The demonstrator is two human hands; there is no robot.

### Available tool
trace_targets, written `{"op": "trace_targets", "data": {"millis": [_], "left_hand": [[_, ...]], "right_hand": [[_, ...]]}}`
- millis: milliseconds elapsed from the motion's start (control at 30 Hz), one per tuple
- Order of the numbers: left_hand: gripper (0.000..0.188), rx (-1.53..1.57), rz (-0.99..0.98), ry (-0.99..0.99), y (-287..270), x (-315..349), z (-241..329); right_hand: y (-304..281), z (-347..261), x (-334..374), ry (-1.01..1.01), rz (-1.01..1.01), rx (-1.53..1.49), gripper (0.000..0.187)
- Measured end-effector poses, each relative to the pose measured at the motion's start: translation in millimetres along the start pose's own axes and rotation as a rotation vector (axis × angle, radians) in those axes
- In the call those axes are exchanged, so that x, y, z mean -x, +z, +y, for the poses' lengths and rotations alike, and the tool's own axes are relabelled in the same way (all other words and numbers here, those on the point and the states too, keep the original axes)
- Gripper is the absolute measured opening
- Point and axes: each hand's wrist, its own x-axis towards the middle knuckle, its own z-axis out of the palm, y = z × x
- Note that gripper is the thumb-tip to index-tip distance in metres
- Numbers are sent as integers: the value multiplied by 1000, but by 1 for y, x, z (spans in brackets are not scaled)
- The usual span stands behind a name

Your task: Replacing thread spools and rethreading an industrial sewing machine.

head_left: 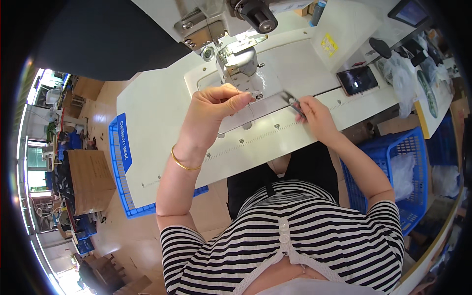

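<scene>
I can barely make out the thread pinched in my left hand (216,105), raised just below the needle (244,81); at three o'clock, my right hand (314,112) grips snips (293,102) on the table (157,108).

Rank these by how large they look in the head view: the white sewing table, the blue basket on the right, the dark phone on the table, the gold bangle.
1. white sewing table
2. blue basket
3. dark phone
4. gold bangle, though it sits nearer the camera, so this last ranking is less sure.
</scene>
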Motion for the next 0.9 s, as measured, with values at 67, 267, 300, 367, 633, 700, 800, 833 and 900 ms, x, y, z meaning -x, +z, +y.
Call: {"op": "trace_targets", "data": {"millis": [67,267,300,367,633,700,800,833,900], "left_hand": [[10,-17,26,0,7,0,3],[11,-5,60,27,19,1,2],[11,-5,72,-1,21,1,3],[11,25,62,-6,24,-1,2],[10,-27,100,77,26,6,13],[8,-179,162,169,24,6,12],[7,-334,183,296,17,9,7],[7,-332,183,287,16,9,7],[5,-370,179,257,15,9,9]], "right_hand": [[3,-21,-8,383,23,-603,11],[19,-95,-27,304,125,-795,25],[20,-101,-27,307,35,-739,23],[29,-109,-29,310,-12,-758,15],[20,-106,-29,287,-42,-733,16],[17,-105,-31,311,-59,-705,16],[10,-107,-34,331,-114,-638,19],[3,-108,-35,281,-105,-574,20],[-5,-97,-36,159,-23,-509,26]]}}
